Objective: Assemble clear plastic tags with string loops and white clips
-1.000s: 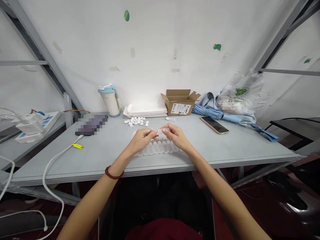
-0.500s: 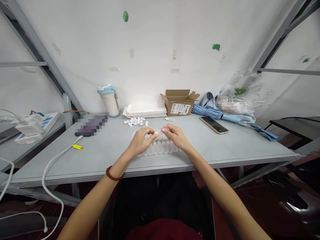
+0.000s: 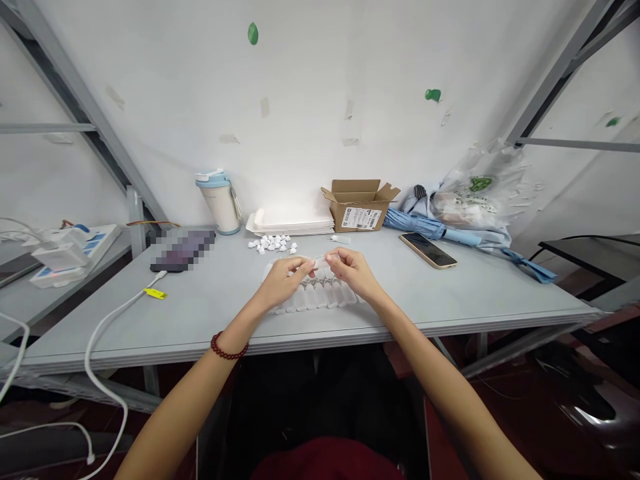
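My left hand [image 3: 284, 280] is closed in a pinch, thumb against fingers. Opposite it, my right hand [image 3: 353, 270] pinches too, the fingertips of both hands close together. A small thin whitish, see-through piece [image 3: 320, 258] spans the gap between them; its exact kind is too small to tell. Beneath and in front of my hands, several small translucent plastic bottles [image 3: 315, 297] lie side by side in rows, partly covered by the hands. Behind my left hand is a loose group of small white caps [image 3: 270, 244]. One capped, clear small piece [image 3: 340, 239] lies apart, near the box.
Along the wall stand a tumbler [image 3: 220, 203], a stack of white trays or sheets [image 3: 293, 223] and an open cardboard box [image 3: 361, 207]. A phone [image 3: 429, 249] and a blue folded umbrella [image 3: 460, 235] lie right. A cable [image 3: 107, 320] runs to a blurred-out device [image 3: 183, 251] left.
The white bit at my left thumb is now hidden, and the thin piece shows between the fingertips. My left fingers have closed nearer the right hand. Things on the table stay put.
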A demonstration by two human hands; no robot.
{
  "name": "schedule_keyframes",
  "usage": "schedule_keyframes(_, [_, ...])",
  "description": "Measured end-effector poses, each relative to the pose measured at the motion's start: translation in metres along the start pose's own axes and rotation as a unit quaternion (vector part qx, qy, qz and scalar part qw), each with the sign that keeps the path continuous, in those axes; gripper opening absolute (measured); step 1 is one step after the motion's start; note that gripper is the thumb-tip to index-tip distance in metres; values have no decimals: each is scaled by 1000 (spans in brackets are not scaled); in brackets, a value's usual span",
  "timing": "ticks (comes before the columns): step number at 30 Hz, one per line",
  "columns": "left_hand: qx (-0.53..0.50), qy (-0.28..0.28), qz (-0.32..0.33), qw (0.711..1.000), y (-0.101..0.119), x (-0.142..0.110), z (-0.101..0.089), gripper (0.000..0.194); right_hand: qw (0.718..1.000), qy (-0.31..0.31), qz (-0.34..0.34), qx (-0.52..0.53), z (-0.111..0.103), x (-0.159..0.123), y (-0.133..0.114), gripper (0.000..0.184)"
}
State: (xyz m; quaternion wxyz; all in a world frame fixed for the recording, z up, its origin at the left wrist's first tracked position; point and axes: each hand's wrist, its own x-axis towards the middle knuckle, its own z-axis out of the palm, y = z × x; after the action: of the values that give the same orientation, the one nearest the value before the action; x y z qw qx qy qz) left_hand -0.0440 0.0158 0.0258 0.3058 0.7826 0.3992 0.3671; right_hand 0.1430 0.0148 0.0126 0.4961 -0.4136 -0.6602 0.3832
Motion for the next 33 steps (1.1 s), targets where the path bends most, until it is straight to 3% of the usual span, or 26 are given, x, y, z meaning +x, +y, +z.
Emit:
schedule_keyframes(10, [-50, -9, -20, 999, 4, -1, -3, 38, 1000, -10, -16, -21, 0, -2, -1, 38])
schedule_keyframes(24, [119, 86, 145, 978, -7, -2, 6, 21, 1000, -7, 20, -10, 0, -1, -5, 45])
schedule_keyframes(29, [127, 99, 147, 976, -6, -1, 7, 19, 1000, -3, 23, 0, 1, 1, -1, 45])
schedule_keyframes(33, [122, 94, 108, 982, -11, 1, -2, 22, 999, 43, 5, -32, -4, 2, 0, 42])
